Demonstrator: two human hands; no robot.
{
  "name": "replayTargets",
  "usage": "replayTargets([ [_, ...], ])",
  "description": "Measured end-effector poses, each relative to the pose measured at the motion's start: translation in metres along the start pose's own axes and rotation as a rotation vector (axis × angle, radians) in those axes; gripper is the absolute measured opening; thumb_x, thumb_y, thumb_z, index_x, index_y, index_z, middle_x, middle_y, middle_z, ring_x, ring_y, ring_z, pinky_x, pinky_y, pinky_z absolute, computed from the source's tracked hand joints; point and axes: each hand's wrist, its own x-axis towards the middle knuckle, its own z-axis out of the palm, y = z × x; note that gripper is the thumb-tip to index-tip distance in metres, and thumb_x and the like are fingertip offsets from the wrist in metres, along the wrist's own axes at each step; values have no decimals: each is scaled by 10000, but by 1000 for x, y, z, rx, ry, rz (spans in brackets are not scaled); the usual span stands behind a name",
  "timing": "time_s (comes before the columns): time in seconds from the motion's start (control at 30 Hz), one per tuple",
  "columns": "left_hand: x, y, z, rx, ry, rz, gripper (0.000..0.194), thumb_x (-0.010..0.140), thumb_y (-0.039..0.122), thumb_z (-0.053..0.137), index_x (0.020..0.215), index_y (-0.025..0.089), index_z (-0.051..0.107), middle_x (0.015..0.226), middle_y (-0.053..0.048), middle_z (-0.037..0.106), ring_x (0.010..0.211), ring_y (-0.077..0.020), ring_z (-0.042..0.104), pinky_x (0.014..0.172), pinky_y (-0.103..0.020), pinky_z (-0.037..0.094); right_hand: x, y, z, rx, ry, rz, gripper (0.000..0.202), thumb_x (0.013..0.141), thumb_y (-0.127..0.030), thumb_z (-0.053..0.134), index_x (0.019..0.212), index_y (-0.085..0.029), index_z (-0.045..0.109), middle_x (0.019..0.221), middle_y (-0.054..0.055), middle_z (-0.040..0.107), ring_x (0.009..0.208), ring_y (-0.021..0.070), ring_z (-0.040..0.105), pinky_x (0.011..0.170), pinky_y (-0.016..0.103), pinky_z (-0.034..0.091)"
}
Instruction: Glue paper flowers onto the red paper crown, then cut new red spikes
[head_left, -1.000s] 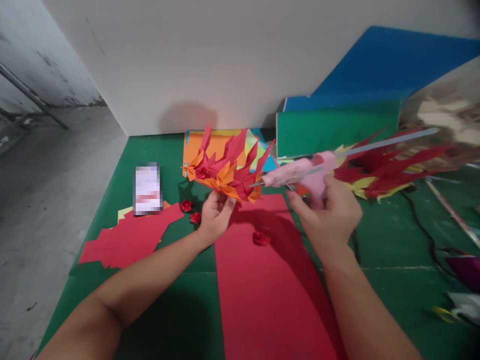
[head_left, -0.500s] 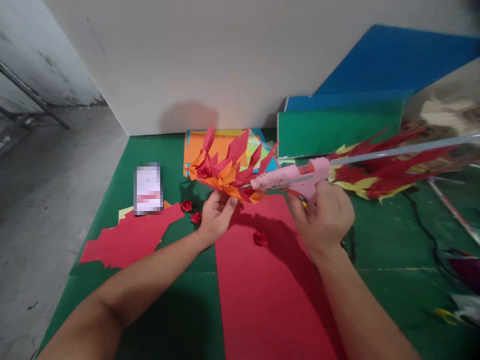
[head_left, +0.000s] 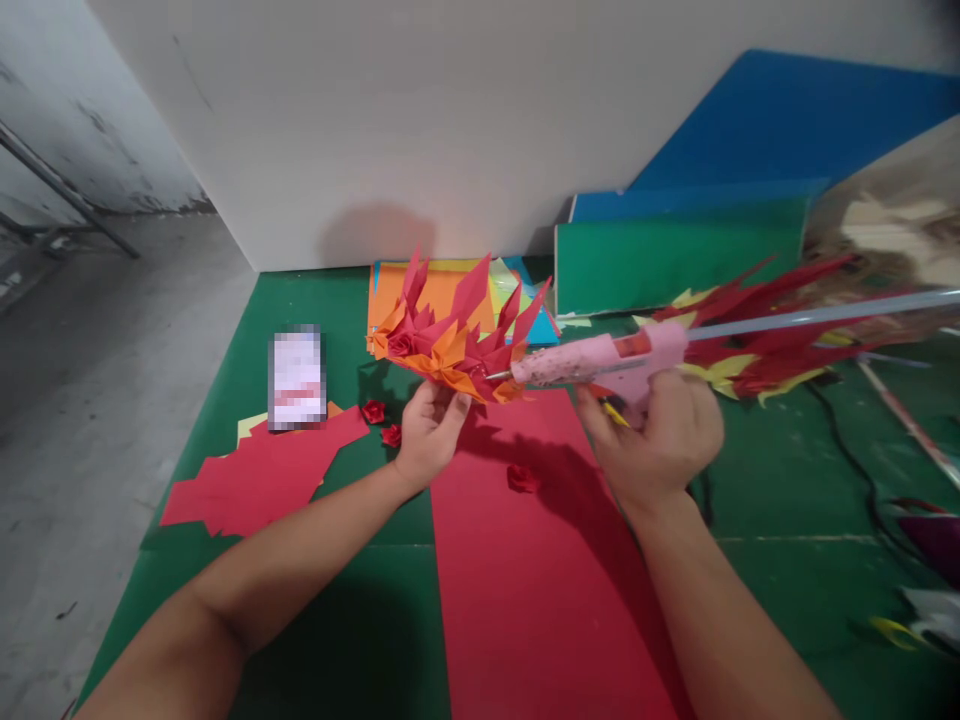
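My left hand point(head_left: 435, 430) pinches the lower edge of a red and orange folded-paper arrangement point(head_left: 466, 310), held above the table. In my right hand point(head_left: 660, 435) is a pink glue gun point(head_left: 574, 360) with a long clear glue stick point(head_left: 817, 308) out of its back. The gun's metal tip is at the lower right part of the arrangement, by the orange and red petals; whether it touches is hard to tell. Below lies a large red paper sheet point(head_left: 540, 600) with a small red paper rose point(head_left: 523, 478) on it. Two more small roses point(head_left: 373, 411) lie left of my left hand.
Red paper scraps point(head_left: 255, 485) and a blurred white rectangle point(head_left: 296, 380) lie at left. Coloured sheets point(head_left: 431, 285) are behind the arrangement. At right are a green board point(head_left: 675, 255), a red and yellow paper piece point(head_left: 787, 345) and a black cord point(head_left: 847, 440).
The glue gun and my right hand have shifted slightly to the right. The arrangement has tilted and moved slightly left in my left hand.
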Motion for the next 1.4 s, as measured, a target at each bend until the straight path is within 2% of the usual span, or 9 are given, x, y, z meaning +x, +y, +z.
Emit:
replayTargets([
  [0.17, 0, 1, 1, 13, 16, -22, 327, 747, 474, 723, 900, 191, 673, 843, -41, 726, 769, -134, 678, 712, -244, 533, 2, -4, -3, -104, -135, 76, 288, 862, -493, 537, 828, -211, 588, 648, 73, 553, 740, 256, 584, 645, 372, 433],
  [0.4, -1, 1, 0, 36, -10, -55, 363, 741, 505, 714, 897, 181, 660, 835, -50, 722, 759, -143, 678, 689, -249, 538, 4, -6, -10, -79, -159, 118, 311, 884, -477, 482, 860, -205, 630, 737, 125, 611, 804, 290, 611, 707, 424, 463],
  [0.67, 0, 2, 0, 40, -12, -27, 334, 746, 494, 714, 835, 178, 651, 799, -43, 712, 746, -128, 667, 688, -231, 529, -2, -2, -8, -85, -76, 148, 327, 858, -438, 533, 1007, -167, 638, 815, 156, 624, 810, 315, 596, 740, 462, 439],
  [0.8, -1, 0, 0, 41, -18, -15, 316, 748, 485, 715, 807, 181, 649, 763, -32, 698, 729, -121, 655, 680, -227, 522, -7, 1, -4, -178, 7, 60, 471, 820, -463, 617, 1167, -147, 582, 976, 199, 645, 839, 330, 596, 766, 474, 450],
  [0.9, -2, -1, -1, 43, 0, -23, 329, 741, 498, 717, 776, 182, 634, 695, -6, 668, 641, -96, 621, 615, -202, 500, -7, 3, -1, -184, 35, 104, 628, 803, -518, 624, 1272, -124, 491, 1082, 235, 621, 912, 369, 590, 783, 501, 446],
  [1.0, -2, -1, -1, 20, 39, -13, 348, 725, 512, 726, 818, 190, 632, 709, 0, 668, 622, -85, 615, 592, -191, 493, -4, 8, 2, -114, -40, 254, 605, 828, -579, 545, 1209, -110, 505, 994, 225, 609, 921, 369, 576, 767, 493, 441],
  [1.13, 0, -2, -1, 20, 98, 10, 369, 715, 540, 720, 789, 196, 609, 662, 20, 641, 573, -76, 596, 561, -187, 486, -3, 20, 13, -43, -205, 371, 473, 919, -519, 368, 1106, -123, 546, 917, 184, 596, 861, 316, 567, 720, 437, 430],
  [1.27, 0, -3, -1, 21, 119, 16, 390, 706, 553, 721, 818, 196, 611, 665, 23, 641, 590, -77, 607, 591, -190, 502, -11, 33, 28, -46, -356, 360, 435, 930, -466, 355, 1086, -120, 570, 939, 175, 609, 869, 298, 556, 701, 398, 416],
  [1.4, 0, -3, -1, 6, 115, 11, 378, 714, 541, 724, 845, 201, 621, 707, 10, 667, 635, -86, 636, 632, -196, 527, -16, 39, 35, -91, -453, 252, 380, 928, -413, 378, 989, -119, 610, 898, 158, 621, 873, 281, 545, 746, 386, 400],
])
